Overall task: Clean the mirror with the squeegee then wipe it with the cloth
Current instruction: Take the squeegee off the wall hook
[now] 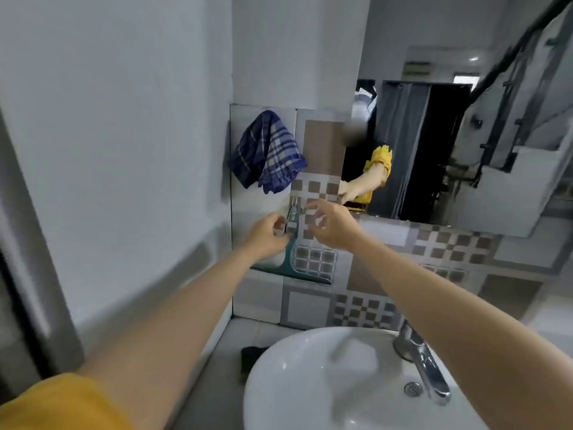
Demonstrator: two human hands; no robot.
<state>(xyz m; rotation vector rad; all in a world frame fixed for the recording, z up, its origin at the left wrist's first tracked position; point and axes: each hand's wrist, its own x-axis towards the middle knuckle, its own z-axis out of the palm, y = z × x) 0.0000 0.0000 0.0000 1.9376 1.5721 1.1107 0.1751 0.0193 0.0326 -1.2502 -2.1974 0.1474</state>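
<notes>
The squeegee hangs by its handle from a metal hook on the tiled wall, left of the mirror and below the checked cloth; it looks light, stiff plastic with a soft blade, best taken at the handle. The left hand has its grip closing around that handle, though full contact is unclear, while the right hand hovers with fingers apart near the hook, above the white sink.

Pale walls, patterned tiles, white basin, perhaps chrome tap.
</notes>
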